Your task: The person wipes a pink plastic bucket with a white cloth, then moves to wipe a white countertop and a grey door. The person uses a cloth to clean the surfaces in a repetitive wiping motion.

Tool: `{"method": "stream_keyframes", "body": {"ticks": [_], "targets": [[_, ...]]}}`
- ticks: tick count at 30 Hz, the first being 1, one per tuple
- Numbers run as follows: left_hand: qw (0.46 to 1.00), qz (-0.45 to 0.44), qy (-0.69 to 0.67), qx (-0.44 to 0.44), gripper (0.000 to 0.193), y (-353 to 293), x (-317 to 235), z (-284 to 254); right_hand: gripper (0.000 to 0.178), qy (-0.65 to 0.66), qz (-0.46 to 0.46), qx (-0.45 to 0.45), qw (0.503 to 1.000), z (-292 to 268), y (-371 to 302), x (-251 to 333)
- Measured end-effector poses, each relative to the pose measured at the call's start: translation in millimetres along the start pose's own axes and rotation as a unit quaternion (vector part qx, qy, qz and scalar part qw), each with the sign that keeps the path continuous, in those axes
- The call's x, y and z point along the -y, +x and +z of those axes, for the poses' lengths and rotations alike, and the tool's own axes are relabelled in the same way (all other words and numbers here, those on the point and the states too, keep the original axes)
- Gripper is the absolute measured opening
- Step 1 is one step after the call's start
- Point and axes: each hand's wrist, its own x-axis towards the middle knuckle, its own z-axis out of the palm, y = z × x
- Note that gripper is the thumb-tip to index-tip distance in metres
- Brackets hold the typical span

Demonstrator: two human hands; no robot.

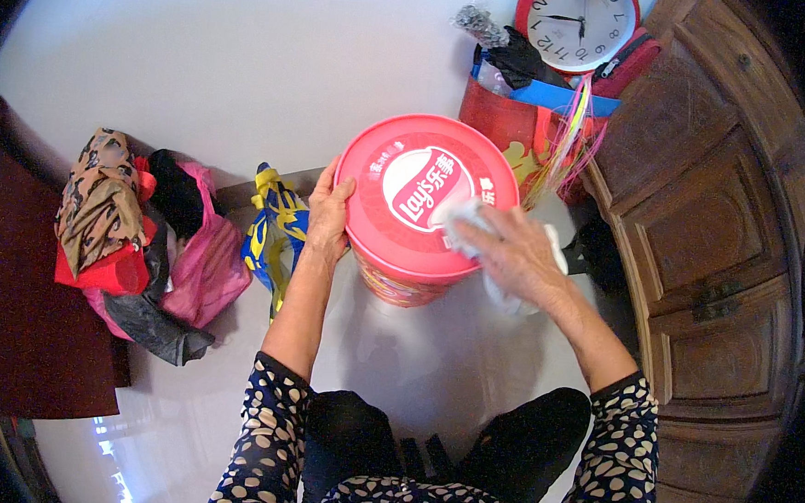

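Two hands work on a single round bucket [402, 290], which sits near the centre of the frame with its pinkish-red lid [372, 217] facing up. The left hand [330, 208] grasps the lid's rim from the left, thumb over the edge. The right hand [524, 257] clasps a crumpled white cloth [467, 226] and presses it against the lid's lower right.

The bucket looks like thin, stiff plastic or card, probably light if empty, though its contents are hidden. The smooth lid would likely be slippery, especially if damp; the projecting rim offers the surest edge, but if the lid is loose, a palm around the wall below would be safer. The cloth should be soft and yield freely. Whether the base touches the floor is unclear.

The pale floor [378, 356] is glossy and reflective. A white wall [249, 48] spans the top of the frame. At upper right, a red-rimmed clock [563, 33] stands above a red bag [492, 111]; a carved wooden door [721, 234] fills the right edge. At left lie a pink bag [212, 277] and a blue-and-yellow one [275, 221].
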Motion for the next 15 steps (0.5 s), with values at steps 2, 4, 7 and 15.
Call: {"method": "stream_keyframes", "body": {"ticks": [2,4,7,15], "targets": [[1.0,0.003,0.015,-0.001,0.048,-1,-1,1,0.039,-0.054,0.094,0.046,0.993,-8,0,-17],[1.0,0.004,0.02,-0.004,0.047,-3,-2,4,0.035,-0.098,0.087,-0.022,0.991,2,0,-17],[1.0,0.018,0.003,-0.02,0.047,1,5,3,0.033,-0.106,0.106,0.074,0.986,0,8,7],[0.998,0.007,-0.067,-0.014,0.053,-7,8,3,0.038,0.121,-0.059,-0.042,0.99,4,21,70]]}}
